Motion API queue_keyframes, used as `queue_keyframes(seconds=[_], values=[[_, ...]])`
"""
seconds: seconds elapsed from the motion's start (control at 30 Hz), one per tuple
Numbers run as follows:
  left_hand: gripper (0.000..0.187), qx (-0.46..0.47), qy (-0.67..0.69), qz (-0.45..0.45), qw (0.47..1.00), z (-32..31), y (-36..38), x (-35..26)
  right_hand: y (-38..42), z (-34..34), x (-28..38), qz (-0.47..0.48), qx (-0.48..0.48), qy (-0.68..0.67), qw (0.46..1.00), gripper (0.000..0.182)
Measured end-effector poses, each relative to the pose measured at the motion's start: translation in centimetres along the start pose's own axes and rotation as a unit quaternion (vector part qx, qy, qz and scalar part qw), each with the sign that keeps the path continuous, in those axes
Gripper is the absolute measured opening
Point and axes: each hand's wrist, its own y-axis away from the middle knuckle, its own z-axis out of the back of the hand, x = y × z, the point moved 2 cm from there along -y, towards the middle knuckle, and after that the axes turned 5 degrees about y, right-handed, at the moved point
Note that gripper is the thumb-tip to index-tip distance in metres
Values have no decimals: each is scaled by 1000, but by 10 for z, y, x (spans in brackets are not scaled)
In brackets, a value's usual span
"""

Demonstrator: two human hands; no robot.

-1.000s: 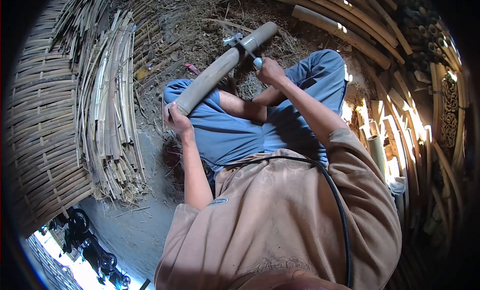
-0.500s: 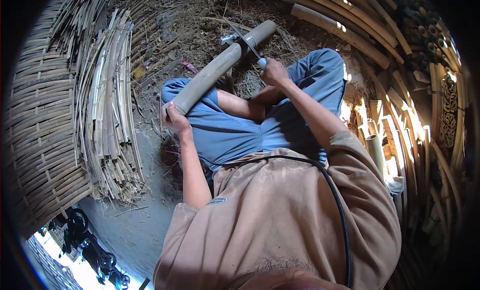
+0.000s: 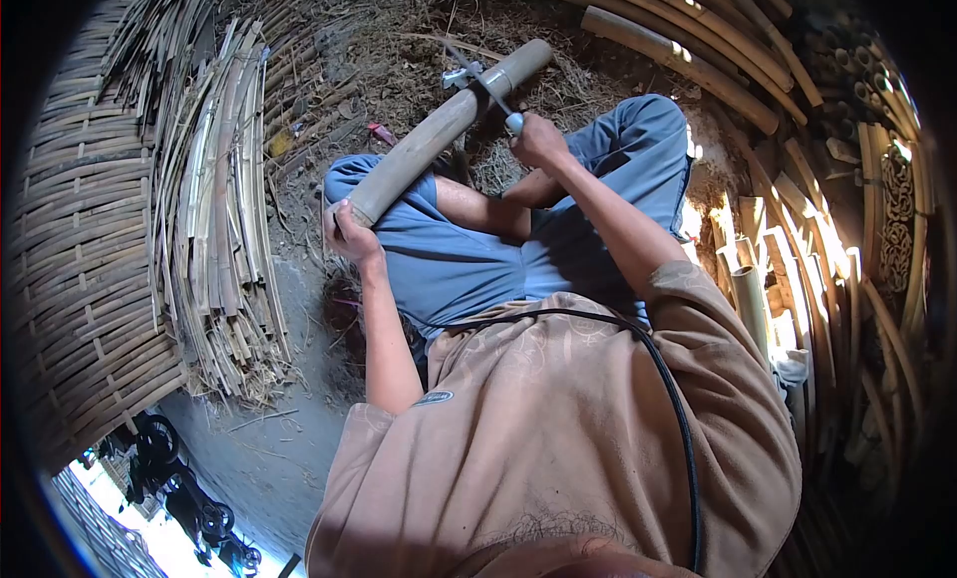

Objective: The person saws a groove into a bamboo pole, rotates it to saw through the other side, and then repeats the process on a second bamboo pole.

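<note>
A grey-brown bamboo pole [image 3: 429,144] slants from my left thigh to the littered ground ahead. My left hand [image 3: 352,234] is closed around its near end, thumb on top. In my right hand [image 3: 538,143] is the pale blue handle of what looks like a hand saw [image 3: 488,86]. Its long, narrow blade crosses the pole close to the far end, near a ring-like joint; the teeth are too small and blurred to make out. A small whitish object [image 3: 459,77] lies beside the blade, partly hidden by the pole.
Split bamboo strips [image 3: 214,209] are piled at left beside a woven bamboo panel [image 3: 80,229]. Thick bamboo poles [image 3: 678,65] lie at upper right, and more pieces [image 3: 788,249] stand at right. A small red object [image 3: 380,133] lies near my left knee. Motorcycles [image 3: 189,488] stand at lower left.
My right hand has shifted slightly to the left and forward, moving the saw across the pole. The pole and my left hand have hardly moved.
</note>
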Motion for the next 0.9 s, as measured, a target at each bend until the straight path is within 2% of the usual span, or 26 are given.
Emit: queue_keyframes(seconds=[0.1,0.23,0.27,0.37,0.43,0.57,0.67,0.77,0.9], values=[[26,3,16,-4,1000,-1,1,-6,-28,-1,-6,-76,0,-30,997,37],[26,-6,10,1,1000,-2,2,-8,-23,5,16,-75,19,-36,996,37],[26,-3,18,1,1000,-4,2,-9,-25,-12,8,-29,-9,-7,1000,37],[27,1,21,-3,1000,-5,3,-11,2,3,16,11,37,9,999,40],[31,0,-1,-20,1000,-2,0,-7,-10,-3,4,0,10,1,1000,38],[30,-2,-16,-23,1000,-1,2,-10,-39,-1,-2,-99,-1,-20,995,35],[28,-1,0,-18,1000,-1,1,-8,-30,3,10,-87,36,-11,996,37],[28,6,10,1,1000,-3,2,-6,-5,-3,6,-13,14,14,1000,39],[27,6,7,10,1000,0,1,1,-7,-4,-9,-11,-16,-2,1000,40]])
